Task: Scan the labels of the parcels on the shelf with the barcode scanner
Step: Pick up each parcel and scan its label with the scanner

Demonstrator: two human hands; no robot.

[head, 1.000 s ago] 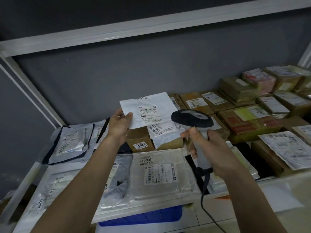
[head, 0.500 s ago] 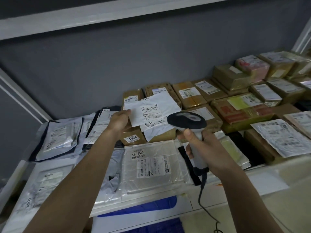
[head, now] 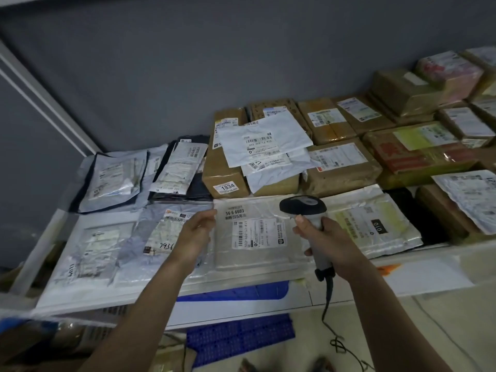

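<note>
Your right hand [head: 328,244] is wrapped around the scanner [head: 308,218] mid-frame, over the clear parcel [head: 257,234]; your left hand [head: 197,232] sits relaxed at its left edge, holding nothing.

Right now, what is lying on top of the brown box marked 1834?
On the brown box marked 1834 lie overlapping white mailers, labels up. They cover its right part, so anything beneath them cannot be seen.

Far-right parcels [head: 483,76] cut off; labels unreadable.
</note>
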